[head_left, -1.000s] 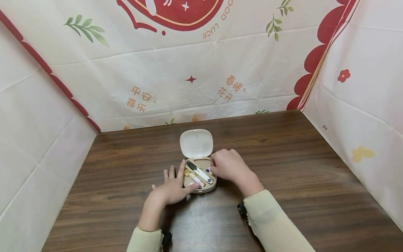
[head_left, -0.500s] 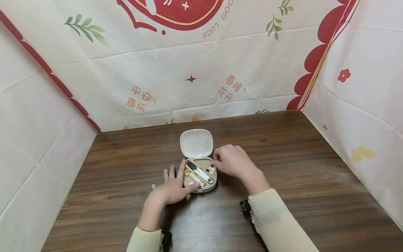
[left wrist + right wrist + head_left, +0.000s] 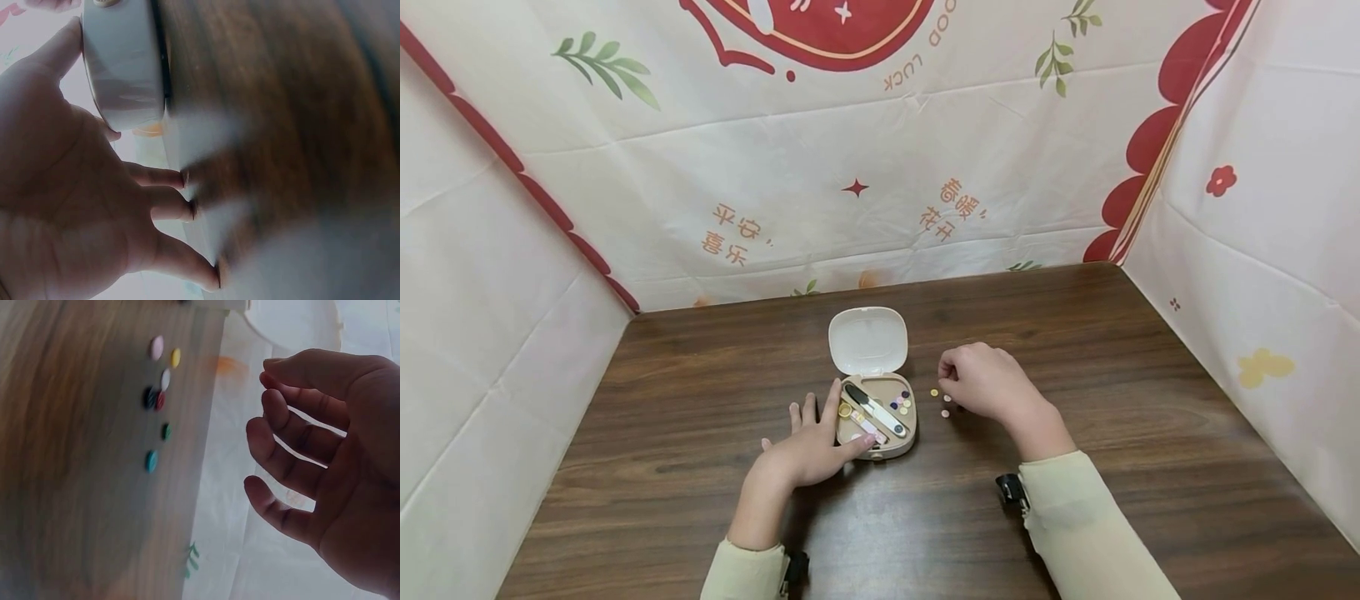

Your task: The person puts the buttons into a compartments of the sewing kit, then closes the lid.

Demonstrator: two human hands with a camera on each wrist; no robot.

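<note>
A beige sewing box (image 3: 895, 453) sits with its white lid (image 3: 868, 342) swung up behind it. White snips with a dark tip (image 3: 880, 412) lie diagonally inside, and several small buttons (image 3: 900, 402) fill part of the right compartment. My left hand (image 3: 805, 454) rests against the box's left side, index finger along the edge and thumb over the front rim, fingers spread. Over the table to the right, my right hand (image 3: 988, 382) hovers with loosely bent fingers, nothing visible between them. Below it lie loose buttons: yellow (image 3: 175, 357), pink (image 3: 156, 347), teal (image 3: 151, 461) and others.
A yellow ring (image 3: 846, 410) and a pale pink strip lie in the box's left compartment. The brown wooden table (image 3: 700, 375) ends at a printed white cloth (image 3: 820, 167) behind, with more cloth on both sides.
My right hand has drawn away from the box's right compartment and moved right, over the loose buttons. Buttons it covered in the box now show. My left hand has stayed put.
</note>
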